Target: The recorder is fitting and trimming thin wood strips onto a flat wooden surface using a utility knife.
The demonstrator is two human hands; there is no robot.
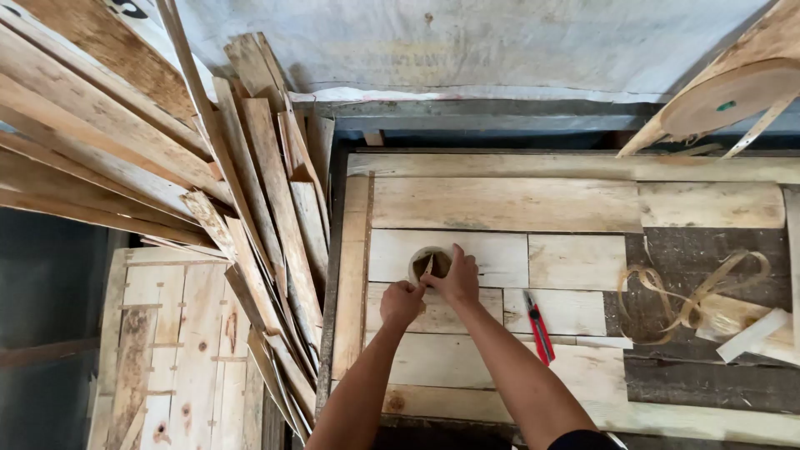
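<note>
Our left hand (402, 302) and right hand (455, 279) both pinch a thin wood strip (427, 268) over the round hole (431, 263) in the desk (500, 204); a red cutter (538, 327) lies near, right.

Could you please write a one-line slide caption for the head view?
Left hand and right hand work at a round hole in a patched veneer sheet, red utility knife alongside.
</note>
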